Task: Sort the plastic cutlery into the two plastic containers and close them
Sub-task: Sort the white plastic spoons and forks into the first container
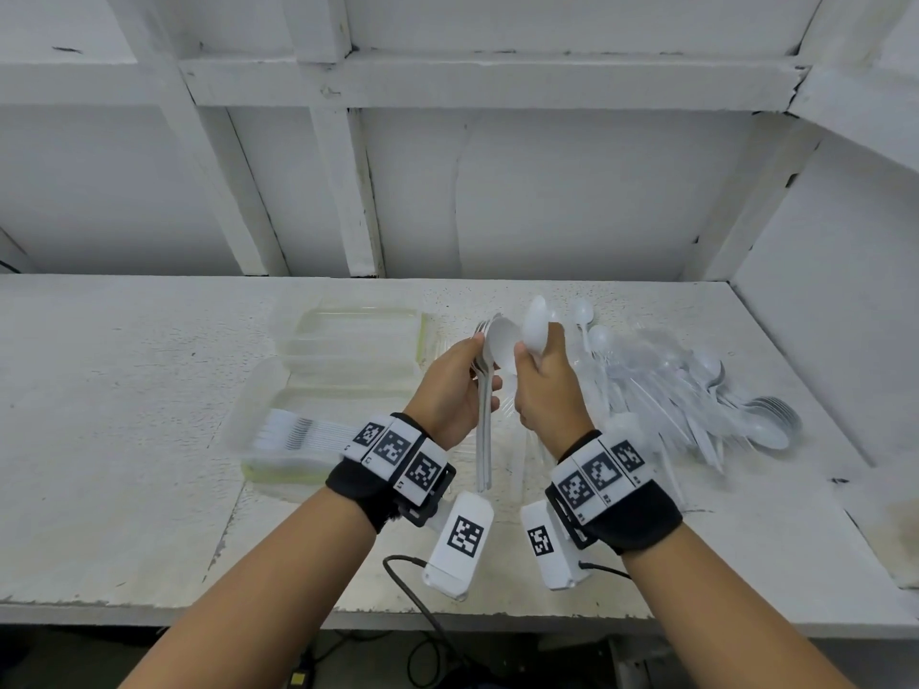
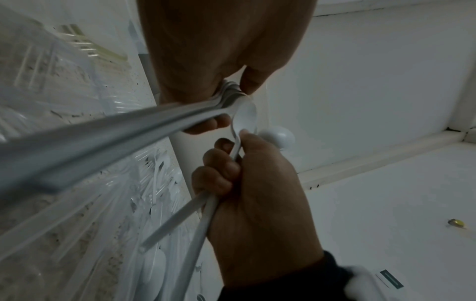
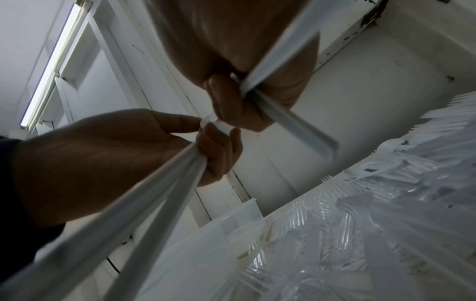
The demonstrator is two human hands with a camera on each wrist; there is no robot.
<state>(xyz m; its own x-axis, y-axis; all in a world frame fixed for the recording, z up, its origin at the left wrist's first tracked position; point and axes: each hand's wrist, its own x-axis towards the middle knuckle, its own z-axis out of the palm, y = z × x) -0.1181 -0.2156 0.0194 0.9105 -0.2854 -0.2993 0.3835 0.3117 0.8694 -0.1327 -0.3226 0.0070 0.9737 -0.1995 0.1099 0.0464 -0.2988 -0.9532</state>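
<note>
Left hand [image 1: 450, 385]: grip curled round a stacked bundle of white forks [image 1: 483, 430], handles hanging down, tines up; raised over the tabletop [image 1: 124, 514].
Right hand [image 1: 544, 390]: grip closed on white spoons [image 1: 534, 330], bowls up, just beside the left hand; one spoon bowl touches the fork bundle.
Near container [image 1: 258, 420]: clear plastic, open, left of the hands; a neat row of white forks lies inside.
Far container [image 1: 348, 335]: clear plastic, open, behind the near one; contents cannot be told.
Loose cutlery pile [image 1: 686, 400]: white spoons and other pieces, heaped on the tabletop right of the hands; individual pieces blurred.
Wrist bands: black, with coded markers, one on each wrist.
</note>
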